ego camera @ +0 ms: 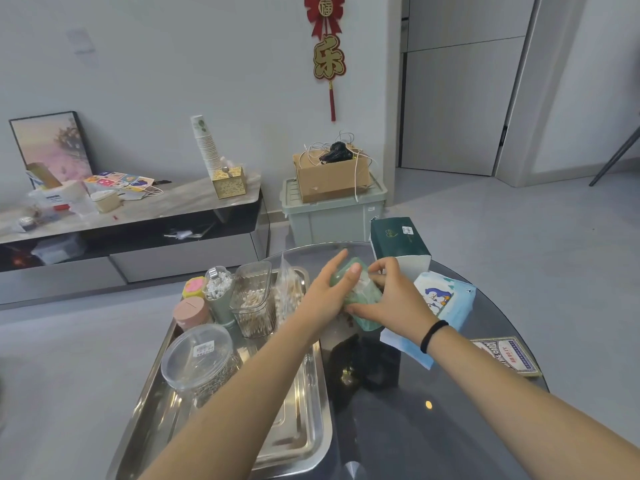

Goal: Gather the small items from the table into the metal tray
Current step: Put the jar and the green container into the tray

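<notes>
The metal tray [311, 403] lies on the left part of the round dark glass table [433, 427]. In it stand a clear round jar [201, 358], a pink tub [192, 311], a green cup of white pieces [219, 289], a clear box of cotton swabs [254, 303] and a bag of swabs [287, 296]. Both hands hold a teal packet [362, 299] just right of the tray's far end. My left hand [327, 292] lies against its left side with fingers fairly straight. My right hand [391, 299] grips its right side, thumb under it.
On the table's right side lie a blue penguin tissue pack [446, 299], a dark green box [398, 240] and a deck of cards [507, 355]. Beyond the table are a low cabinet [138, 230] with clutter and a green bin [332, 220] carrying a cardboard box [329, 174].
</notes>
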